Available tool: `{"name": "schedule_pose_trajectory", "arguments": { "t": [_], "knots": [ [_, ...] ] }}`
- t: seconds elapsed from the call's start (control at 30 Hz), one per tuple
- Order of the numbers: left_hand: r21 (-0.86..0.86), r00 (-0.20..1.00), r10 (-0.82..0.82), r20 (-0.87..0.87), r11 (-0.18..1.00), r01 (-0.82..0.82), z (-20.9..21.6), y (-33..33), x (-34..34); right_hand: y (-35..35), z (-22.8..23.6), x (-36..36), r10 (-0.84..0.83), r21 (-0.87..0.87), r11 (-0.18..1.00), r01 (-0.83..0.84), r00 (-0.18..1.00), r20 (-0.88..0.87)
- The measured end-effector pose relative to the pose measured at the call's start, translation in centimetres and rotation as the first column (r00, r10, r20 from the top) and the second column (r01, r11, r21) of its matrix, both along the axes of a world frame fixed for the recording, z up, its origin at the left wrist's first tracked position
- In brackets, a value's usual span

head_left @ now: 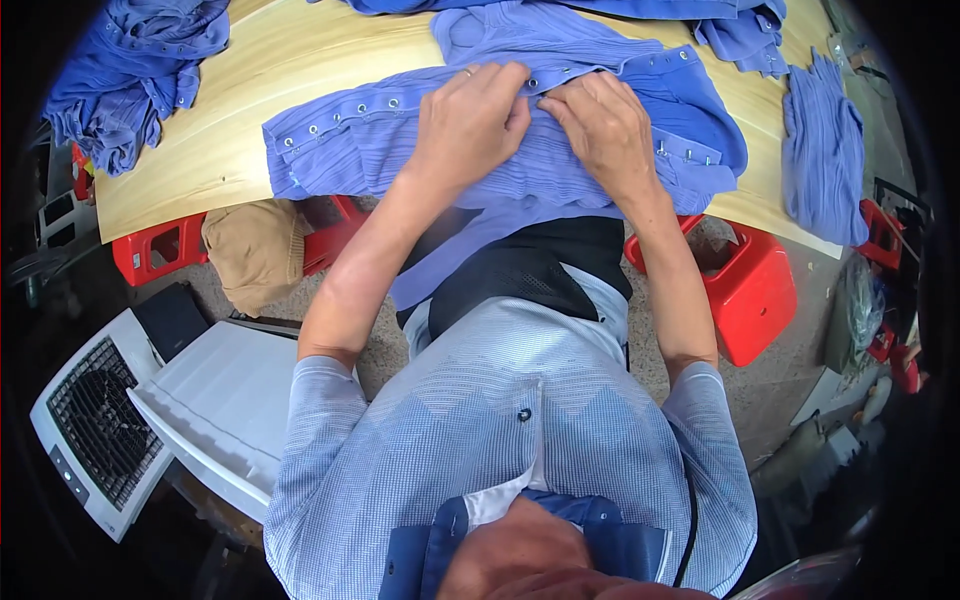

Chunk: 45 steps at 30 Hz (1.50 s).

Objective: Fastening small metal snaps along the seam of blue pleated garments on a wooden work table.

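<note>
A blue ribbed knit garment point(340, 150) lies across the near side of the table, its front band dotted with round metal snaps. My left hand point(470, 125) is closed on the band near its middle, thumb and fingertips together, with a ring on one finger. Just to the right, my right hand point(605, 125) pinches the same band, its fingers bent over the cloth. A small gap separates the two hands, and a snap shows between them. Part of the garment hangs over the table edge toward my lap. What lies under the fingertips is hidden.
More blue garments point(150, 70) are heaped at the table's left, and a folded one point(823, 150) lies at the right edge. Red stools point(750, 290) stand below the wooden table point(250, 125). A brown knit piece point(255, 255) rests on a left stool. A white grilled appliance point(105, 420) stands at lower left.
</note>
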State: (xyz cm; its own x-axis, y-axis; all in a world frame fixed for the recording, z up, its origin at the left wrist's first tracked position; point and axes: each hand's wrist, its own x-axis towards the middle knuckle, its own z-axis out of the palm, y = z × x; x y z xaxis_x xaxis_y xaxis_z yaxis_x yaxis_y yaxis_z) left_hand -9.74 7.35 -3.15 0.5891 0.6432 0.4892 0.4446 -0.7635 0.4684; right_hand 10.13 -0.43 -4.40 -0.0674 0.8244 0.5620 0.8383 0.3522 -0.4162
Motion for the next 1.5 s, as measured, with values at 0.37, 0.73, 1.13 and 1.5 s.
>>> {"name": "schedule_pose_trajectory", "arguments": {
  "t": [0.37,0.73,1.13,1.5],
  "knots": [
    [0.064,0.999,-0.021,0.043,0.998,0.018,-0.9,0.1,-0.3,0.3,0.7,-0.3,-0.035,-0.094,0.995,0.03,0.998,-0.049],
    [0.005,0.998,-0.063,0.004,0.998,0.063,-0.8,0.4,-0.5,0.6,0.5,-0.4,-0.048,-0.11,0.993,0.031,0.987,-0.156],
    [-0.061,0.984,-0.169,-0.053,0.984,0.166,0.4,-0.1,-0.5,0.3,1.1,0.8,0.053,0.254,0.961,-0.109,0.974,0.218],
    [0.137,0.942,-0.184,-0.281,0.964,0.229,1.1,-1.0,-1.6,-3.4,0.6,3.2,0.053,-0.001,0.999,-0.053,0.999,0.011]
  ]
}}
